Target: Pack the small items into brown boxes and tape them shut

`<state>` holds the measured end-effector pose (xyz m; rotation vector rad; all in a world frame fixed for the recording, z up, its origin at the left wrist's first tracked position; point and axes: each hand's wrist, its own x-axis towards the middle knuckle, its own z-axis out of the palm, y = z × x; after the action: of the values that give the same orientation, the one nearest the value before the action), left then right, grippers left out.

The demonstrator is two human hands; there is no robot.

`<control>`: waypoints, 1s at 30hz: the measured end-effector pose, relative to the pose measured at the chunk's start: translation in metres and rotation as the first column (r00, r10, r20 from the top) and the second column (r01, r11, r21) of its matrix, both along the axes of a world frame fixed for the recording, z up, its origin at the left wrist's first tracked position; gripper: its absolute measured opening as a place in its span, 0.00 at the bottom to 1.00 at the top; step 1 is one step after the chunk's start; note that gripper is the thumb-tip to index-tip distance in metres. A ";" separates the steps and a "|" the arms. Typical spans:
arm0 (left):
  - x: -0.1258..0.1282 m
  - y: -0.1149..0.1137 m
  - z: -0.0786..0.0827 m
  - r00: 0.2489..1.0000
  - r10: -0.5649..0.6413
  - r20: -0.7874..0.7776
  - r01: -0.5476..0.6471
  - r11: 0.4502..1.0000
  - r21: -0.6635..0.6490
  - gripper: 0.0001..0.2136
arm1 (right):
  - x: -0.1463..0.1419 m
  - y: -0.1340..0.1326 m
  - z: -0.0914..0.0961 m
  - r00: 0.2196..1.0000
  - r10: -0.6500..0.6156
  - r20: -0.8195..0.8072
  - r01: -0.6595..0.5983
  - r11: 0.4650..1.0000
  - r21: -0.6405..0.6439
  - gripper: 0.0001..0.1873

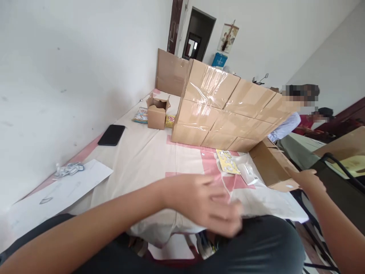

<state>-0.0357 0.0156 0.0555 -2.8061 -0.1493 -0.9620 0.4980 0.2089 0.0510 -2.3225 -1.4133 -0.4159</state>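
My left hand (207, 203) hangs over the near edge of the table, slightly blurred. Its fingers are loosely curled and apart, with nothing seen in them. On the right, my right hand (309, 182) grips the near side wall of an open cardboard box (279, 165); part of its fingers are hidden behind the wall. The box stands at the table's right edge. Left of it lie a clear plastic packet (248, 173) and a yellow patterned booklet or pouch (227, 161), whose kind is unclear.
A taped wall of cardboard boxes (216, 110) stands across the table. Behind lie a small open carton (156, 116) and snack packets (140, 115). Left are a black phone or tablet (111, 135), a white sheet (71, 188) and a coiled cable (70, 169). People (285, 127) sit beyond.
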 end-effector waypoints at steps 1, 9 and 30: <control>-0.015 0.016 -0.008 0.996 0.085 0.018 -0.086 0.988 0.125 0.09 | -0.019 0.004 0.005 0.990 -0.137 0.030 0.139 0.985 -0.105 0.52; -0.164 0.153 -0.125 0.386 0.882 0.270 -0.504 0.447 -0.739 0.02 | -0.308 0.034 -0.012 0.697 0.714 -0.064 -0.703 0.662 -0.260 0.21; -0.275 0.339 -0.202 -0.116 0.887 0.448 0.411 0.453 -0.791 0.23 | -0.625 0.154 -0.143 -0.232 0.581 -0.780 -0.681 0.476 0.557 0.41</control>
<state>-0.3105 0.3548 -0.1466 -1.0313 -1.9149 -3.1787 -0.1266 0.3634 -0.0923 -0.8648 -1.5362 1.2846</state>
